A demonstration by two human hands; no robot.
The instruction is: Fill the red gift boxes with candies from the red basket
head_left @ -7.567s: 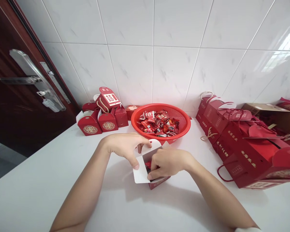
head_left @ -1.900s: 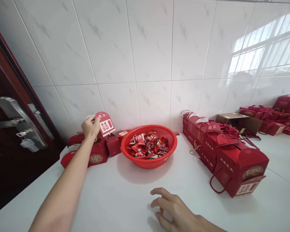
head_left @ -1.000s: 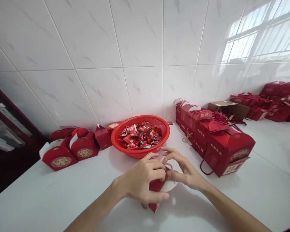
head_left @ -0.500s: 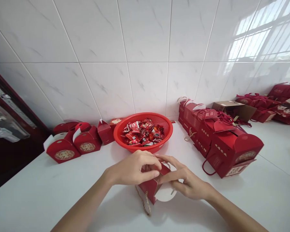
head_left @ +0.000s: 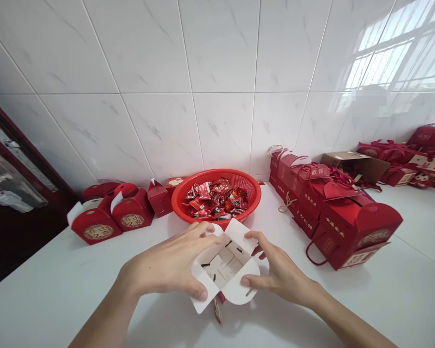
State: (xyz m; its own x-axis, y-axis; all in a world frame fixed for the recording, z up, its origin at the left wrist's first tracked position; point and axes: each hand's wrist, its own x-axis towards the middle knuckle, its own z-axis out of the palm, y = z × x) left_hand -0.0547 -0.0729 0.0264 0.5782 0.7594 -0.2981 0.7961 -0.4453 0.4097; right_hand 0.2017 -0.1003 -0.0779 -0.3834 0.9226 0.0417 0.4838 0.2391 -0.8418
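Note:
A small gift box [head_left: 224, 266] sits on the white table with its top flaps spread, showing a white inside and several dark slits or cord ends. My left hand [head_left: 170, 261] grips its left side, thumb on the near-left flap and fingers at the far-left one. On the right, my right hand [head_left: 275, 270] has its thumb on the rounded flap and its fingers on the far-right flap. A twisted cord [head_left: 217, 311] pokes out at the near side. Just behind the box stands a red basket [head_left: 254, 200] of red-wrapped candies [head_left: 217, 195].
Red boxes [head_left: 132, 212] stand at the left beside the basket. A row of red boxes [head_left: 351, 227] with cord handles runs along the right. Behind them lie a brown carton [head_left: 373, 166] and more red boxes [head_left: 427, 140]. A tiled wall [head_left: 221, 121] borders the table [head_left: 76, 299].
The box's flaps have been opened outward, and its white inside now faces up. My hands have moved apart from over the box to its two sides.

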